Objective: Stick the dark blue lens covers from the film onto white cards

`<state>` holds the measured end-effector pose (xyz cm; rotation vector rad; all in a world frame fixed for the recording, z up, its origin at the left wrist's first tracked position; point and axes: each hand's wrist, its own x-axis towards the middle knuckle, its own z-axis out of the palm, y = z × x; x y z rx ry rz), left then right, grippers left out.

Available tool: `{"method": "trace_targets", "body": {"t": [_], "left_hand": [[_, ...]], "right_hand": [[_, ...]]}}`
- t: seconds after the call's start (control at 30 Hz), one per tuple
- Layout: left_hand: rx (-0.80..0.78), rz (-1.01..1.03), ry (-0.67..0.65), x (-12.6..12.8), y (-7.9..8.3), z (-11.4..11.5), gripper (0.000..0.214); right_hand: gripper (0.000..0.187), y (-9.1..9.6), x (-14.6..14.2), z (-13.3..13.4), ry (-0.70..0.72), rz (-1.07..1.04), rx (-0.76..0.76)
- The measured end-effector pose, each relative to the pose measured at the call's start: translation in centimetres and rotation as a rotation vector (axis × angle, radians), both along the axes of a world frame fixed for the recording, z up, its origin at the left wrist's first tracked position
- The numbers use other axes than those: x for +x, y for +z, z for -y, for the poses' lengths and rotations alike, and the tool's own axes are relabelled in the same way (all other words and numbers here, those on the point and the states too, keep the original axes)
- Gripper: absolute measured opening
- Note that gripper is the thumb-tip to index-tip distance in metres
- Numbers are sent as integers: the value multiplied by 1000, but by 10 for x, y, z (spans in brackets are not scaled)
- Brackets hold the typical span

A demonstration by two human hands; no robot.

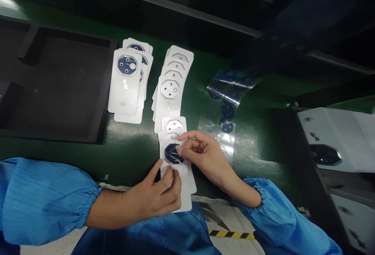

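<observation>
A white phone-back-shaped panel (183, 192) lies at the near table edge, overlapping other white panels. On its octagonal camera area sits a dark blue octagonal film (171, 154). My right hand (205, 155) pinches at the film's right edge with thumb and index finger, the other fingers curled. From the left, my left hand (159, 192) grips the same panel, its thumb at the panel's left edge and its bent fingers on the face just below the film. A tiny dark tip shows beside those fingers, too small to name.
Beyond my hands runs a fanned row of white panels (166, 108). Left of it lies a stack of panels with blue films (123, 95), beside a black tray (58, 87). A clear sheet with blue octagons (227, 110) lies right. Another black tray (285, 138) holds panels.
</observation>
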<state>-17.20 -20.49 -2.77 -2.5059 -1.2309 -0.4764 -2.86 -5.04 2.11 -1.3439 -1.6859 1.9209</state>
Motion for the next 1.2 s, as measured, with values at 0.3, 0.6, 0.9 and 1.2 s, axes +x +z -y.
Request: {"method": "trace_targets", "body": {"t": [0.3,0.6,0.9,1.2], "left_hand": [[-7,22,-2,-1,2,-1,14],[-8,9,-11,-1,2,-2,14],[-8,20,-7,-1,3,-1,14],[-13,18,-11,-1,2,-1,18]], "right_hand": [[27,3,-1,4,49,35,59],[21,0,0,3,55,39,58],[19,-2,0,3,57,33,63],[17,0,-1,4,69,48,106]]}}
